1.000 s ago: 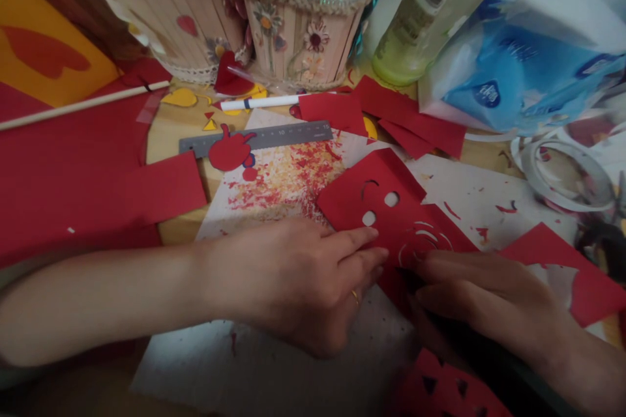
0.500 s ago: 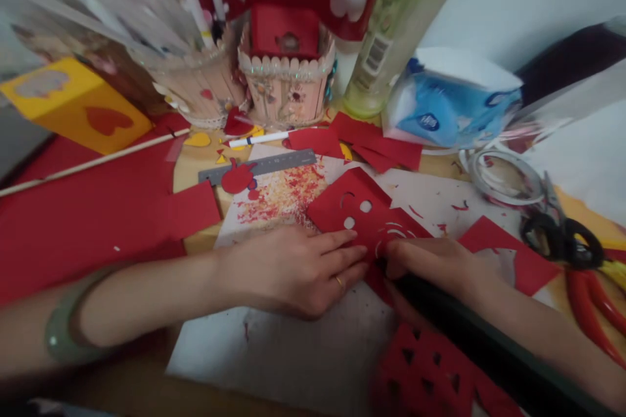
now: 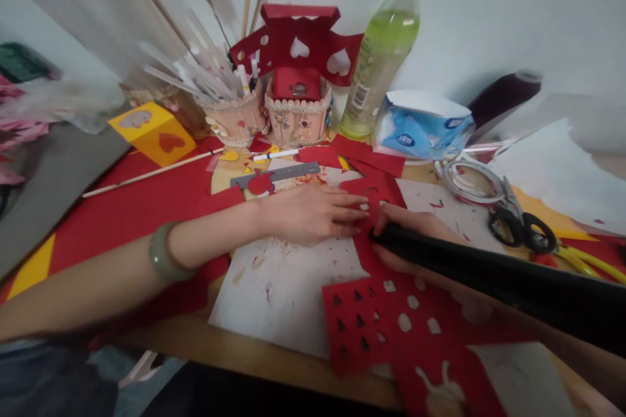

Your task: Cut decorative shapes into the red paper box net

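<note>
My left hand point(image 3: 313, 212) lies flat with its fingers stretched out, pressing on a red paper with cut-out holes point(image 3: 375, 190) that rests on a stained white sheet point(image 3: 288, 283). A green bangle point(image 3: 159, 254) circles that wrist. My right hand point(image 3: 408, 225) sits just right of the left fingertips, its fingers curled on a long black tool point(image 3: 489, 277) whose tip meets the red paper. The tool hides much of the right hand.
A second red sheet with triangle and oval holes point(image 3: 372, 319) lies near the table's front edge. Behind are a ruler point(image 3: 283, 174), craft-stick baskets point(image 3: 298, 120), a green bottle point(image 3: 381, 52) and a tissue pack point(image 3: 420, 130). Scissors point(image 3: 518, 225) and tape point(image 3: 472, 182) are at right.
The view has pulled back and risen, so more of the table shows. Both hands stay on the red cut-out paper, close together.
</note>
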`<state>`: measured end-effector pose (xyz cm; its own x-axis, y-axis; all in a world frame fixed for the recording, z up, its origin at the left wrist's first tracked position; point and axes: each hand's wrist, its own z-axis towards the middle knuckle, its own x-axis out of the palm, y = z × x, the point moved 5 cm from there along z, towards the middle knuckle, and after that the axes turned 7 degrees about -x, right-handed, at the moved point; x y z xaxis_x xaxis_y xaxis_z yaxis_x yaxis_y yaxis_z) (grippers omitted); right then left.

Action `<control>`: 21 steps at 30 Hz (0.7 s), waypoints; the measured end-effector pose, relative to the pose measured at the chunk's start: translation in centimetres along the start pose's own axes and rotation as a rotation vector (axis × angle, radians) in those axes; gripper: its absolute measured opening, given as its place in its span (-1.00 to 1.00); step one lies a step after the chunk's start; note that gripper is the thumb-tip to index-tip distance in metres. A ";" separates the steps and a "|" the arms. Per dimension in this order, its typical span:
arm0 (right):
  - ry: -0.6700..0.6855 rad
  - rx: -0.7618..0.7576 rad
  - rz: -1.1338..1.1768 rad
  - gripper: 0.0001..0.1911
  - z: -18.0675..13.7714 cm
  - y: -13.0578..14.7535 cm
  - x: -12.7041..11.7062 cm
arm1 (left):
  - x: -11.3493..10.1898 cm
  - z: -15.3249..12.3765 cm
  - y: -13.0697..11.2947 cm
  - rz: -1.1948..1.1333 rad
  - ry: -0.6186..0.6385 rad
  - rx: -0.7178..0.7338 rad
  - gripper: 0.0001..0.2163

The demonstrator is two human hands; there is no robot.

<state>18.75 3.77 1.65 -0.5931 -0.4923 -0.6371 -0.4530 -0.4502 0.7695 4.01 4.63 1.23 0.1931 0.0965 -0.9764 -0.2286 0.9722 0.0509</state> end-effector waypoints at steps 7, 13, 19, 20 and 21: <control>-0.204 0.001 -0.123 -0.92 -1.3 0.3 0.4 | 0.2 -0.1 -1.5 0.026 -0.020 -0.164 -0.75; -0.278 -0.042 -0.208 -0.87 -1.7 -0.5 1.3 | 0.4 -0.7 -2.9 -0.034 -0.037 -0.217 -0.74; -0.182 -0.060 -0.158 -0.77 -1.9 -0.4 1.8 | 0.3 -0.6 -2.9 0.004 -0.043 -0.211 -0.76; -0.161 -0.067 -0.138 -0.76 -1.9 -0.3 1.8 | 0.3 -0.5 -2.9 0.013 -0.056 -0.206 -0.76; -0.145 -0.072 -0.121 -0.75 -1.9 -0.2 1.8 | 0.2 -0.5 -2.9 0.021 -0.068 -0.206 -0.76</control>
<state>19.05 1.52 0.21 -0.6293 -0.3217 -0.7075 -0.4808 -0.5541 0.6796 4.20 1.67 0.78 0.2486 0.1368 -0.9589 -0.4219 0.9064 0.0199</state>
